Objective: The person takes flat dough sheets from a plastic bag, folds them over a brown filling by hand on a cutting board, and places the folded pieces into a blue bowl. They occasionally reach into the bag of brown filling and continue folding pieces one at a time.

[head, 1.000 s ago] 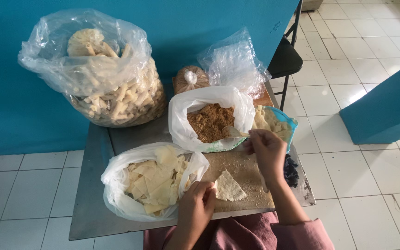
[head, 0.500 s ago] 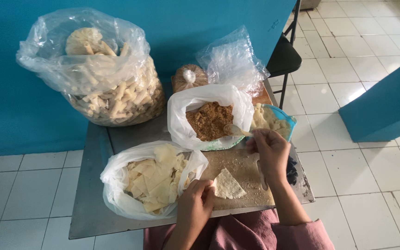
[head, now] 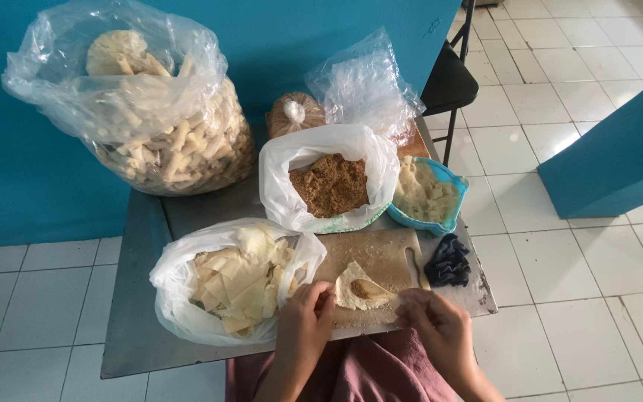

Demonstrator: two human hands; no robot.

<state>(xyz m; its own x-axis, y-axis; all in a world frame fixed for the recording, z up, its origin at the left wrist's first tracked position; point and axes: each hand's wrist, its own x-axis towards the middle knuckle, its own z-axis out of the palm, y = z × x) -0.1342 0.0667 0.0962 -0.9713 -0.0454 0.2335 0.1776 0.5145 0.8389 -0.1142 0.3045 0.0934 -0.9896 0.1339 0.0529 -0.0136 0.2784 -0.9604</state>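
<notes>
Head view, left hand: the left hand (head: 305,316) rests at the near edge of the wooden cutting board (head: 377,260), its fingers bent together and touching the left rim of the dough wrapper (head: 359,286); it pins the wrapper rather than lifting it.
Head view, right hand: the right hand (head: 434,321) is at the near right corner of the board, fingers pinched shut on the handle end of a small spoon (head: 375,289) whose bowl lies on the wrapper.
Head view, wrapper: a pale, roughly round sheet lying flat on the board between the two hands, with a dab of brown filling under the spoon.
Head view, wrapper bag: an open clear bag of stacked pale wrappers (head: 236,286) sits just left of the board, beside the left hand.
Head view, filling: a white bag of brown crumbly filling (head: 330,184) stands behind the board.
Head view, bowl: a blue bowl of pale paste (head: 426,195) sits right of the filling.
Head view, cloth: a dark crumpled cloth (head: 448,260) lies right of the board.
Head view, far bags: a large clear bag of pale rolled snacks (head: 150,112) stands at the back left of the grey bench (head: 139,298).
</notes>
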